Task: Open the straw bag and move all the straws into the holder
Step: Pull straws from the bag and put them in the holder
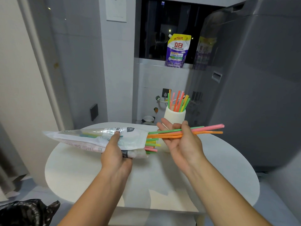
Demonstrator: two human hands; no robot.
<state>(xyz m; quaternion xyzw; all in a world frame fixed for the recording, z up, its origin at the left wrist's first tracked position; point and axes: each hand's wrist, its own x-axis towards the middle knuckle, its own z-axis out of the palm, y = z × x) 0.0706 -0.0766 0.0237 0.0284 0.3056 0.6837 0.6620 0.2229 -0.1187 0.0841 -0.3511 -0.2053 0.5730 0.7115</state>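
Both hands are busy above the round white bench [78,168]. The left hand [116,154] grips the straw bag [88,137] round its middle, thumb on top, mouth pointing right. The right hand [184,142] lies palm up, its thumb pinning a handful of straws [208,130] across the fingers, their left ends at or just inside the bag's mouth. More straw ends [152,145] poke from that mouth. The holder [175,117] stands at the bench's far edge, just behind the right hand, with standing straws [178,101] leaning in it. Straws like these look very light, smooth and thin-walled, so they are likely to slip or fan out. A gentle pinch near mid-length, not at the tips, should keep them parallel. The bag looks like soft, crinkly film, best held wrapped round.
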